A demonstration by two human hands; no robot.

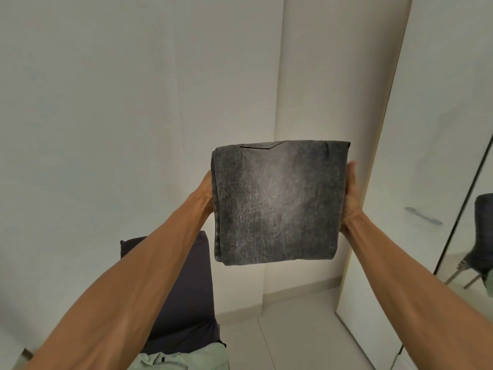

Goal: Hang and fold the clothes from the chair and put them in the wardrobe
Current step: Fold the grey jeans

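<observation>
A pair of grey washed jeans, folded into a thick square, is held up in front of me at chest height. My left hand presses its left side, mostly hidden behind the fabric. My right hand clamps its right side, fingers behind and thumb edge showing. Below my left forearm stands the dark chair with a pale green garment lying on its seat. The white wardrobe door with a metal handle is at the right.
A white wall fills the left and centre, with a white pillar behind the jeans. A mirror panel at the far right edge reflects a dark chair. Light floor tiles lie below.
</observation>
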